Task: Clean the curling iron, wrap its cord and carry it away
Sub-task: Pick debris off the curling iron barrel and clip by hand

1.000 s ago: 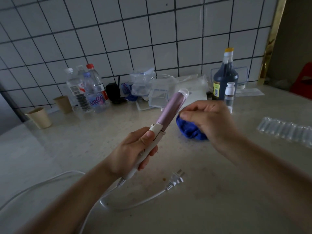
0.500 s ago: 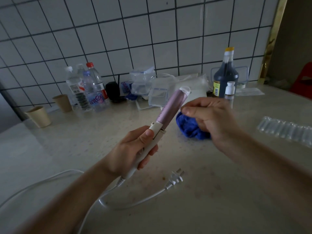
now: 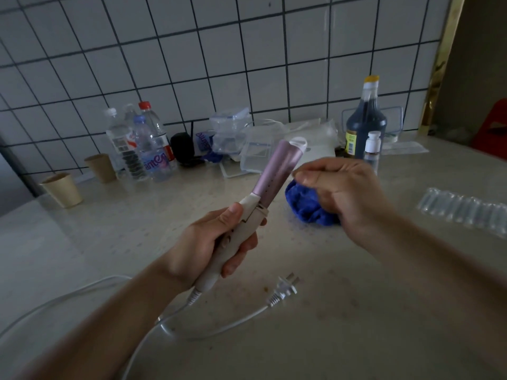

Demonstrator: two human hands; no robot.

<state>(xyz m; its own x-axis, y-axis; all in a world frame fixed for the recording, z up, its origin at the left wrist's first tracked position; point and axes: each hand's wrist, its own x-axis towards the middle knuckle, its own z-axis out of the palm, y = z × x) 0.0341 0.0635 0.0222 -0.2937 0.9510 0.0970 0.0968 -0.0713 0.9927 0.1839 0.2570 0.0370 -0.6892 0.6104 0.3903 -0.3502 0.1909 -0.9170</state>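
Observation:
My left hand (image 3: 219, 242) grips the cream handle of the curling iron (image 3: 270, 176), which tilts up and to the right, its pink barrel ending in a white tip. The white cord (image 3: 219, 329) runs from the handle's base, loops on the counter and ends at the plug (image 3: 284, 290), which lies flat in front of my left hand. Just right of the barrel, my right hand (image 3: 345, 190) has its fingers closed. A bunched blue cloth (image 3: 307, 208) shows beneath those fingers, and the hand hides much of it.
Against the tiled wall stand water bottles (image 3: 142, 149), two paper cups (image 3: 63, 187), clear plastic containers (image 3: 247, 149), a dark bottle (image 3: 365, 124) and a small white-capped bottle (image 3: 372, 149). A strip of clear vials (image 3: 466, 209) lies at the right on the beige counter (image 3: 384, 311).
My right hand has lifted slightly beside the barrel. The curling iron and the cord stay as they were.

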